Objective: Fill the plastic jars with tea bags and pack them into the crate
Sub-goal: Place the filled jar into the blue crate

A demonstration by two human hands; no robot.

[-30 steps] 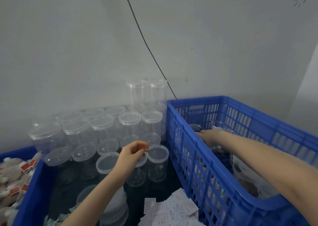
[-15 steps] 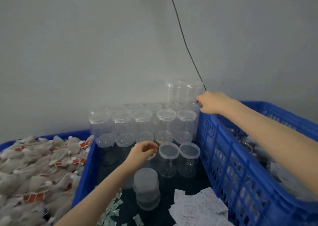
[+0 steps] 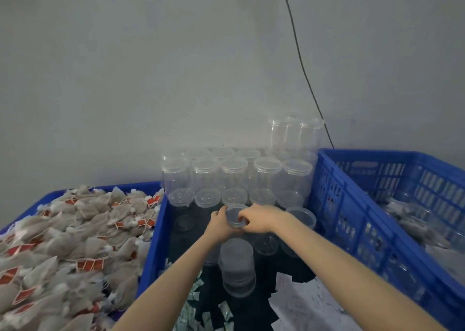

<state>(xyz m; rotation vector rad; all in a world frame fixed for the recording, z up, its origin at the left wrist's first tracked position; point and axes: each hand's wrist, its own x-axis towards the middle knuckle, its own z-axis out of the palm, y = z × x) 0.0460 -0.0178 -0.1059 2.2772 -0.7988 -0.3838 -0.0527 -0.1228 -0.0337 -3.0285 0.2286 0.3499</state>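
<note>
Both hands, left hand [image 3: 219, 223] and right hand [image 3: 259, 219], grip one lidded jar [image 3: 236, 217] among the empty jars beside the crate [image 3: 352, 220]; we should twist the lid off squarely, steadying its body.

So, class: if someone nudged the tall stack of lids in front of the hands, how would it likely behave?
The stack of lids would probably topple or slide apart: it stands tall and narrow, and already looks slightly uneven. It is likely light, being thin translucent plastic. The lids are round, so strays may roll.

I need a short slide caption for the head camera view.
Both hands, left and right, grip a lidded clear jar between the tea bags and blue crate.
</note>
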